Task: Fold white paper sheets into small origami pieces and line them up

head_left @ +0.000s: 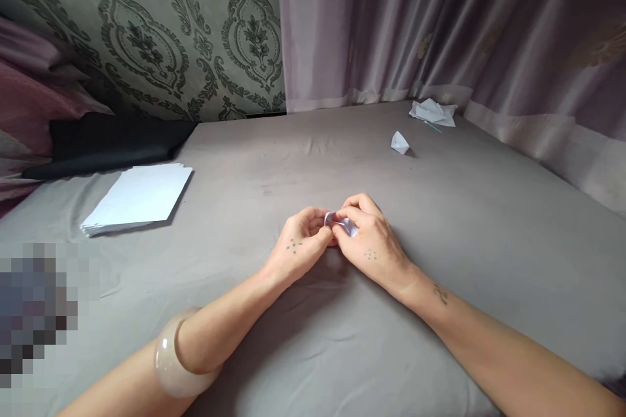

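Nearest the camera, a pale bangle (183, 358) sits on the left forearm, and both arms reach forward over a bed covered by a grey sheet (313, 339). At the middle of the bed the left hand (298, 244) and the right hand (369, 241) meet, each with fingertips pinched together on a small folded piece of white paper (342, 223) held between them, just above the sheet; the grip of both hands is clamped on that paper, most of which is hidden by the fingers. The bed is soft and wrinkled, so a crease pressed here could come out crooked, and so small a piece could tear or slip from the fingertips if pulled unevenly. To the left, well apart from the hands, lies a stack of white sheets (139, 199), with a dark cushion (107, 143) behind it. Farther off to the right sits a small folded paper shape (400, 142), and beyond it, near the curtain (440, 26), a crumpled heap of paper (433, 112). Nothing lies between the hands and these. Patterned wallpaper (171, 32) closes the far left.
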Demonstrator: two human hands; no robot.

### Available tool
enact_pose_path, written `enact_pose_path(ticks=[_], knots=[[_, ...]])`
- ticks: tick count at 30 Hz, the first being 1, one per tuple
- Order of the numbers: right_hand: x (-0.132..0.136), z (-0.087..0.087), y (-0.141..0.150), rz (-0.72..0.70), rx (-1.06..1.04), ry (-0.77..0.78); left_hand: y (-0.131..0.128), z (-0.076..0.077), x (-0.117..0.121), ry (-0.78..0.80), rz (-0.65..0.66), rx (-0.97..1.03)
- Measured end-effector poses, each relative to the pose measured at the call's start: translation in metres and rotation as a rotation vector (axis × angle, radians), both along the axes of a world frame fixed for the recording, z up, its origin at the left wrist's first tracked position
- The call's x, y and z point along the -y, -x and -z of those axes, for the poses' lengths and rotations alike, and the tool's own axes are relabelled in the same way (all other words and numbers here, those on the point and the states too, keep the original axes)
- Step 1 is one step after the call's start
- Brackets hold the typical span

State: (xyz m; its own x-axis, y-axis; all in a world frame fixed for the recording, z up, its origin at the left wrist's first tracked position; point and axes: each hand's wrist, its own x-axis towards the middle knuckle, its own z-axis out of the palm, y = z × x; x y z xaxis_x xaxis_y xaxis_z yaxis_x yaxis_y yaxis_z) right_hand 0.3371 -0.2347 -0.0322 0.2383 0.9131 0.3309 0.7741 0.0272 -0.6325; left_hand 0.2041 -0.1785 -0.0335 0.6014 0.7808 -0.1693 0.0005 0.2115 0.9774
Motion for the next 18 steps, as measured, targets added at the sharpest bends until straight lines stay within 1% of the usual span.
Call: enact_pose_path(ticks=[3,8,11,14,18], knots=[[-0.0005,-0.0017,0.0013,0.009,0.003,-0.063,-0.0009,-0.0031,0.0027,0.036,-0.008,0.036],[-0.0033,-0.0035,0.0028,0.002,-0.059,-0.108,-0.0038,-0.0079,0.0069,0.094,-0.083,0.087],[-0.0037,-0.0032,0.0009,-0.025,-0.07,-0.085,-0.0041,-0.008,0.0061,0.121,-0.117,0.071],[-0.0025,-0.0016,-0.0015,-0.013,-0.084,-0.036,-0.0029,-0.0077,0.0044,0.12,-0.156,0.046],[-0.0024,0.0018,-0.0018,-0.006,-0.071,0.035,-0.0021,-0.0081,0.0039,0.105,-0.161,0.019]])
